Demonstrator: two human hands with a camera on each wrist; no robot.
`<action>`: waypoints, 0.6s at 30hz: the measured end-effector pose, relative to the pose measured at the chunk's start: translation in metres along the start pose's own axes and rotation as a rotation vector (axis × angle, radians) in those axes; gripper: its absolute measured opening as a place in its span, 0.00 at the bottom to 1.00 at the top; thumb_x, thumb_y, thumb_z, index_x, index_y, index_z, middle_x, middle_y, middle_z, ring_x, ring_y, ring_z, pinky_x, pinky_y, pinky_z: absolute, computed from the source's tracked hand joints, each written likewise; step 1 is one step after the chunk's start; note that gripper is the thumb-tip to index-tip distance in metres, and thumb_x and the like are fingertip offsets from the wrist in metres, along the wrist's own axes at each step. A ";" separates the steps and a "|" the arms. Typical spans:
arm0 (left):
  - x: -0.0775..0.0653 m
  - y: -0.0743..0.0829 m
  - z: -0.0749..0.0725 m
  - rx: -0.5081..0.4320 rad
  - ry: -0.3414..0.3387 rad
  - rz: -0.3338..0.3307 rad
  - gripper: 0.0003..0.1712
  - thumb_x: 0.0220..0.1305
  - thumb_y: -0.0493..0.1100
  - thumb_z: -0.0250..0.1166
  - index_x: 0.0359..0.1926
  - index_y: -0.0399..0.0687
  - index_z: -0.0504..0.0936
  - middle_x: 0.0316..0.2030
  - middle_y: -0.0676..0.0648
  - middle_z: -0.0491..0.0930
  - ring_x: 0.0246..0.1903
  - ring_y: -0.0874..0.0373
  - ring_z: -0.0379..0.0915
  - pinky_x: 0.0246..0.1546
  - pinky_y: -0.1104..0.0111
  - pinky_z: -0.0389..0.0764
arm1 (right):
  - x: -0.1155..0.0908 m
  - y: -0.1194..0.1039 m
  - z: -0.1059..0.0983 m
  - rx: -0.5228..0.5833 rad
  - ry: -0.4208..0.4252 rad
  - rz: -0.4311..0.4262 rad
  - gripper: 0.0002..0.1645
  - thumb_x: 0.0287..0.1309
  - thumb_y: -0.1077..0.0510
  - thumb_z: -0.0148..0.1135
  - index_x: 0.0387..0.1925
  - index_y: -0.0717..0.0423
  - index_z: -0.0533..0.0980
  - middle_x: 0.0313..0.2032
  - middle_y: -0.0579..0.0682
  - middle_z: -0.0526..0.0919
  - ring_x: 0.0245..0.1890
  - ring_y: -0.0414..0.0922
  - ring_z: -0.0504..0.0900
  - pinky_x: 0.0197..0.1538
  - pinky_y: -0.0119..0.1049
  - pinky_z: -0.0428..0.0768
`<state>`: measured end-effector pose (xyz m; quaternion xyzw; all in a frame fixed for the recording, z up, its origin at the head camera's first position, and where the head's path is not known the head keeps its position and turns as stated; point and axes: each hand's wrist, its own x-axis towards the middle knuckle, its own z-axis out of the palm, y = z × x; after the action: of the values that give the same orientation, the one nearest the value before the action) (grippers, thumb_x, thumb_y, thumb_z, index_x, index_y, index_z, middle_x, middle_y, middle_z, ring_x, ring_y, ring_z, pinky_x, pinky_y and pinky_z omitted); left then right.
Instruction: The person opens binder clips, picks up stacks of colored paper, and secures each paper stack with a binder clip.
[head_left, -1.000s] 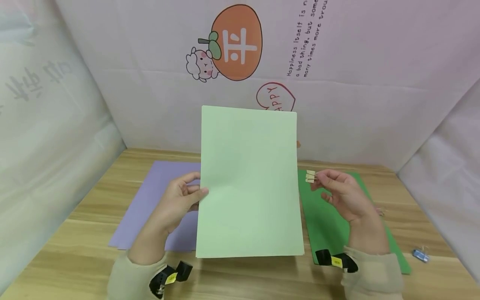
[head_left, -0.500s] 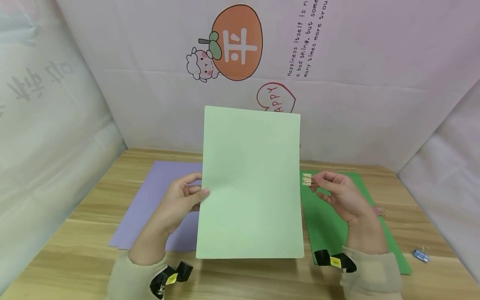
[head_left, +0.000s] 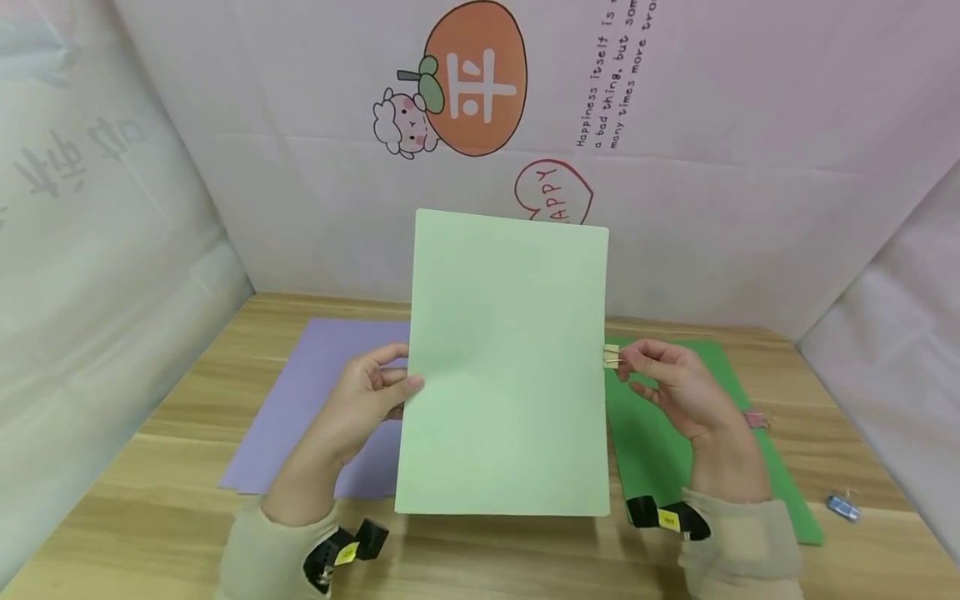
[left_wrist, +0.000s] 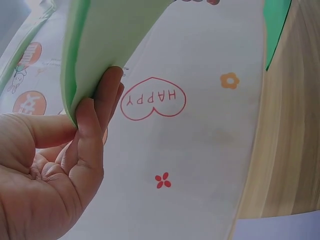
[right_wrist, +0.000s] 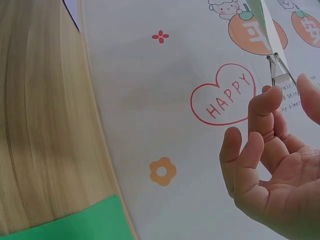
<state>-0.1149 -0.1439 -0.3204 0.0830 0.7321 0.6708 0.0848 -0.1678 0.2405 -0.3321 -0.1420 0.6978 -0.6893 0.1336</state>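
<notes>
Light green paper stands nearly upright in the head view, seemingly more than one sheet by its layered edge in the left wrist view. My left hand grips its left edge, thumb on the near face and fingers behind. At the opposite edge, my right hand pinches the wire handles of a yellow binder clip between thumb and finger. The right wrist view has the clip right at the paper's edge, its handles between the fingertips. My other right fingers are loosely bent.
Purple paper lies on the wooden table at the left. On the right lies dark green paper with a pink binder clip at its right edge. A blue binder clip sits further right. A printed cloth hangs behind.
The right hand has brought the yellow binder clip left to the paper's right edge. The light green paper has shifted slightly right, and more of the pink clip shows.
</notes>
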 end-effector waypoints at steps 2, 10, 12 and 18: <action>0.001 0.000 0.000 0.000 -0.002 -0.001 0.25 0.71 0.32 0.58 0.67 0.33 0.66 0.26 0.57 0.82 0.24 0.66 0.72 0.35 0.71 0.81 | 0.001 0.000 0.000 -0.006 -0.010 -0.005 0.12 0.74 0.58 0.51 0.36 0.45 0.80 0.32 0.38 0.80 0.43 0.38 0.77 0.51 0.33 0.72; 0.002 -0.001 0.002 -0.007 -0.010 0.006 0.23 0.71 0.32 0.58 0.65 0.33 0.69 0.27 0.56 0.84 0.26 0.66 0.77 0.36 0.70 0.83 | 0.003 -0.001 0.002 -0.029 -0.009 0.011 0.12 0.74 0.57 0.51 0.36 0.44 0.80 0.32 0.37 0.80 0.44 0.38 0.77 0.52 0.33 0.73; 0.003 -0.001 0.003 -0.009 -0.011 0.010 0.22 0.71 0.32 0.58 0.64 0.32 0.69 0.28 0.56 0.84 0.27 0.65 0.78 0.36 0.70 0.83 | 0.003 -0.002 0.002 -0.033 -0.006 0.022 0.12 0.74 0.57 0.51 0.36 0.44 0.80 0.32 0.37 0.80 0.44 0.37 0.77 0.53 0.32 0.73; 0.003 -0.003 0.004 -0.016 -0.019 0.019 0.21 0.71 0.31 0.57 0.63 0.32 0.70 0.35 0.49 0.88 0.30 0.63 0.83 0.38 0.68 0.85 | 0.003 -0.002 0.004 -0.046 -0.016 0.034 0.12 0.74 0.55 0.51 0.37 0.43 0.80 0.32 0.36 0.80 0.48 0.36 0.76 0.55 0.34 0.72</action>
<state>-0.1172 -0.1396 -0.3239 0.0956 0.7250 0.6766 0.0864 -0.1690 0.2360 -0.3299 -0.1385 0.7146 -0.6696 0.1476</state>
